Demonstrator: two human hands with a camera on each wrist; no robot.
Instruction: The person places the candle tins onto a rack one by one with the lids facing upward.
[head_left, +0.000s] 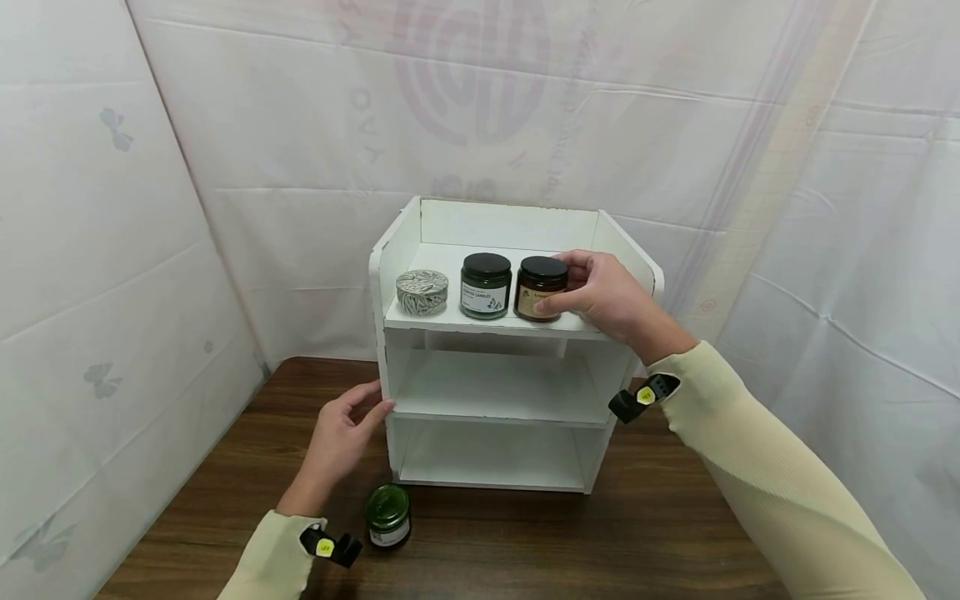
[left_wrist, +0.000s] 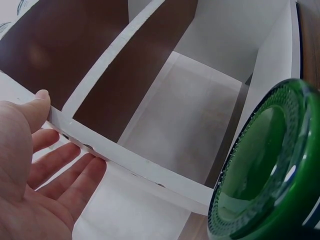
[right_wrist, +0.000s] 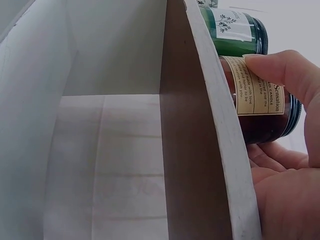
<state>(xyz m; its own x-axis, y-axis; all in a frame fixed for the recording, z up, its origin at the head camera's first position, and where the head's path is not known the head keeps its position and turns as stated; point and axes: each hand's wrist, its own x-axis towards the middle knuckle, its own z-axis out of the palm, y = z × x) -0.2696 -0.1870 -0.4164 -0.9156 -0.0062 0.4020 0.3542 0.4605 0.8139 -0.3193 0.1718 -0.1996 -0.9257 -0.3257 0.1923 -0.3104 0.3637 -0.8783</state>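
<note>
A brown candle jar (head_left: 528, 302) with a black lid and tan label stands at the front of the white shelf unit's (head_left: 510, 329) top shelf. My right hand (head_left: 611, 296) holds it from the right, thumb (right_wrist: 272, 64) on the label and fingers behind. Just left of it stands a green candle jar (head_left: 484, 298), black-lidded with a white label. Further left is a low round patterned tin (head_left: 422, 293). My left hand (head_left: 341, 433) grips the unit's left side panel (left_wrist: 145, 167), thumb at the front edge and fingers along the outer face.
Another green jar (head_left: 388, 515) lies upside down or tipped on the dark wooden table (head_left: 495, 542), by the unit's front left corner; its glass base (left_wrist: 255, 165) looms close in the left wrist view. White sheeting (head_left: 300, 142) hangs behind and on both sides.
</note>
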